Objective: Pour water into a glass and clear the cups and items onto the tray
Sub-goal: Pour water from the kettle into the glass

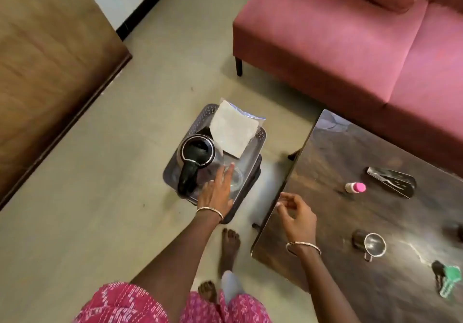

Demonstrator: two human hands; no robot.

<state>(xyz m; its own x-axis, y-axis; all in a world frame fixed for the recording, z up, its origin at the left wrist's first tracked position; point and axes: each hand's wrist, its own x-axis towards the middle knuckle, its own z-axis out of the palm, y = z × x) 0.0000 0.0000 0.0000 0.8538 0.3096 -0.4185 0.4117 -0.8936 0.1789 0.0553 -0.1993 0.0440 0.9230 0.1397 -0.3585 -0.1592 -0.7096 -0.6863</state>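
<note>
Left hand (217, 192) flat over glass (234, 178) on tray (253, 170).

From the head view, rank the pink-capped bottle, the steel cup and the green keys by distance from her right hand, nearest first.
Measured from the right hand at the table's near edge:
1. Pink-capped bottle, toward the sofa.
2. Steel cup, toward the camera; almost tied with the bottle.
3. Green keys, far corner, clearly farthest.
</note>
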